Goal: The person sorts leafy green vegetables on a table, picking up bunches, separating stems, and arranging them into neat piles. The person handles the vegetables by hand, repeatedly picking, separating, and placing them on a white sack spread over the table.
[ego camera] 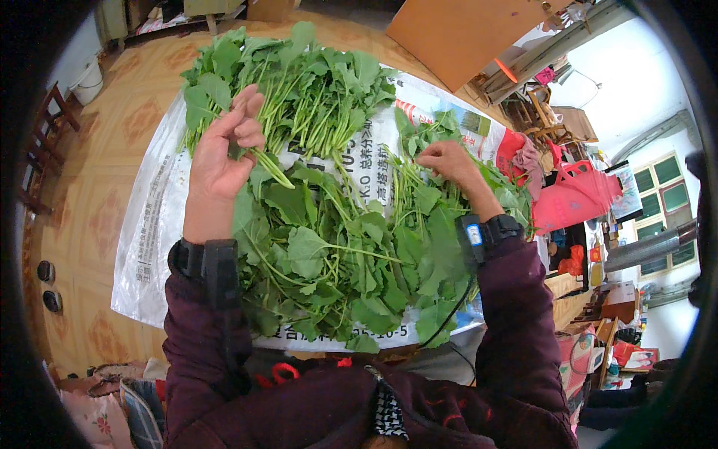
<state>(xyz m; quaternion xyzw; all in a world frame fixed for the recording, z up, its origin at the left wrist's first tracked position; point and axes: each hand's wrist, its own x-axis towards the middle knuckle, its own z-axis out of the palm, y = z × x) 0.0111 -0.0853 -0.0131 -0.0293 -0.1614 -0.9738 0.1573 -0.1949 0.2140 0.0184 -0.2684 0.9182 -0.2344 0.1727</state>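
In the head view, my left hand [227, 146] is raised, palm up, with a few green stems [275, 170] of leafy greens held in the curled fingers. My right hand [446, 161] has its thumb and fingertips drawn together among the stems of a right-hand pile of greens [412, 188]; whether they pinch a stem is too small to tell. Directly before me lies a loose, tangled heap of greens [336, 252]. Beyond my left hand, a bunch [314, 90] lies more neatly, its stems pointing towards me.
A printed white woven plastic sack [148, 224] is spread beneath the greens. A pink bag [578, 196] stands right of it. Further off are a wooden panel [465, 36], a white bucket [88, 83] and a dark wooden chair [45, 146]. A black cable [449, 320] runs by my right forearm.
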